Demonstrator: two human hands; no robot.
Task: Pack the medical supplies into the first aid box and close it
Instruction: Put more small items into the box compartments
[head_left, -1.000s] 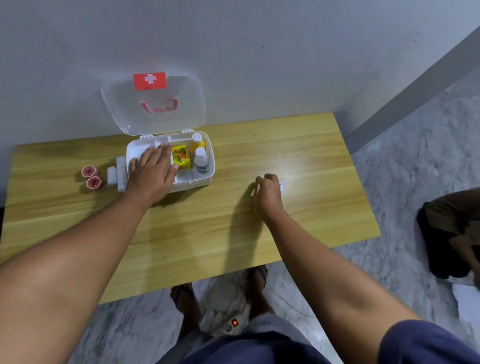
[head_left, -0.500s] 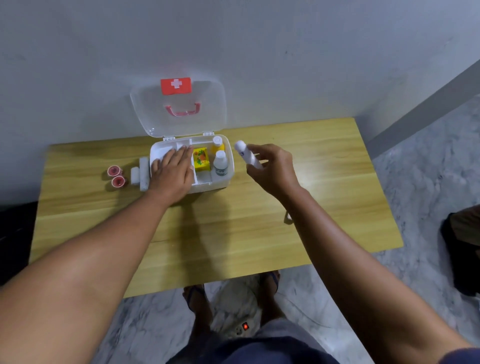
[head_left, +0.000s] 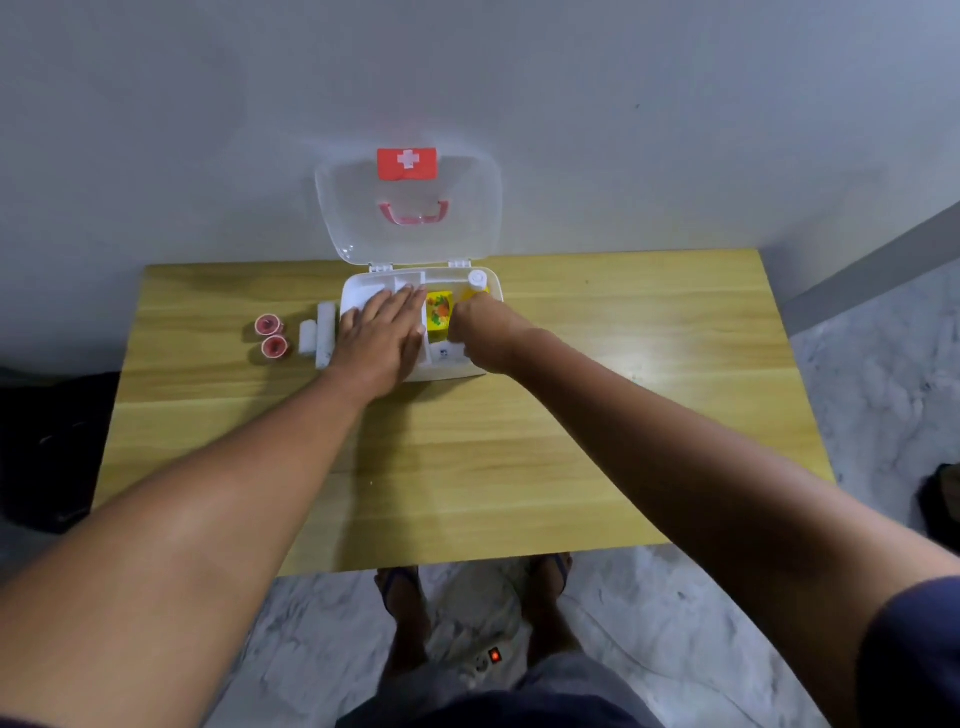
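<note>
The white first aid box (head_left: 496, 292) stands at the table's far edge, its clear lid (head_left: 410, 208) with a red cross label raised against the wall. Inside I see a yellow packet (head_left: 439, 310) and a yellow bottle with a white cap (head_left: 477, 279). My left hand (head_left: 382, 338) lies flat on the box's left half and holds nothing. My right hand (head_left: 480, 327) is curled down into the right compartment, closed on the white tube, which is hidden under the fingers. Left of the box lie two white gauze rolls (head_left: 325, 335) and two red tape rolls (head_left: 268, 326).
The wooden table (head_left: 623, 389) stands against a grey wall. Below its near edge are my feet and a power strip (head_left: 491, 657) with a red light on the marble floor. Dark objects sit at the left (head_left: 47, 447) and right (head_left: 940, 499) floor edges.
My right hand picked the white tube up from the table's middle, carried it left, and now reaches down into the box's right compartment. My left hand stayed on the box.
</note>
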